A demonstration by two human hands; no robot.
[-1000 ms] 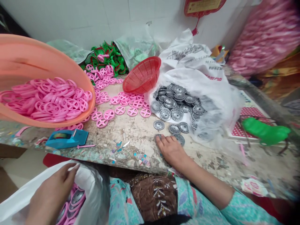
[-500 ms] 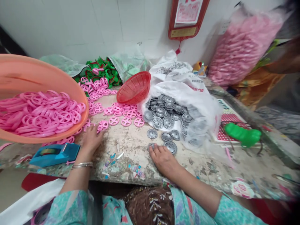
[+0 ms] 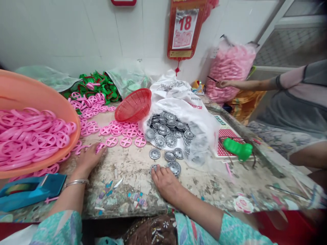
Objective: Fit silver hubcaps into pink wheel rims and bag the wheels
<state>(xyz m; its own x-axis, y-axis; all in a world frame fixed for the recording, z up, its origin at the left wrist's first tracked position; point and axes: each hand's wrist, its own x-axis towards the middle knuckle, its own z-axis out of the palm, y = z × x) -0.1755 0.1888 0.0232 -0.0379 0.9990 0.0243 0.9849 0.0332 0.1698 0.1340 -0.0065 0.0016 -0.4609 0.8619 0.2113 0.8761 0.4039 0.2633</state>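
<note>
My left hand (image 3: 88, 160) lies on the worn table with its fingertips over a pink plastic wheel (image 3: 100, 147), next to rows of similar cross-spoked wheels (image 3: 119, 141). Under the fingers of my right hand (image 3: 165, 183) is a grey wheel hub (image 3: 154, 167), partly hidden. Another grey hub (image 3: 174, 168) touches that hand's fingertips. Several more hubs (image 3: 159, 142) lie just beyond it, and a heap of them (image 3: 166, 127) fills a white plastic bag (image 3: 173, 98). A salmon-pink basin (image 3: 43, 98) full of pink wheels stands left of my left hand.
A red plastic basket (image 3: 134, 104) lies tilted behind the pink wheels. A blue tape dispenser (image 3: 32, 191) sits at the front left. A co-worker's arm (image 3: 242, 84) reaches across the back right, near a clear bag of pink parts (image 3: 230, 69). Green plastic parts (image 3: 94, 86) lie at the wall.
My left hand has come from the bag at lower left onto the table by the pink wheels. My right hand stays on the hub. A co-worker's arm has come into view as the view lifted.
</note>
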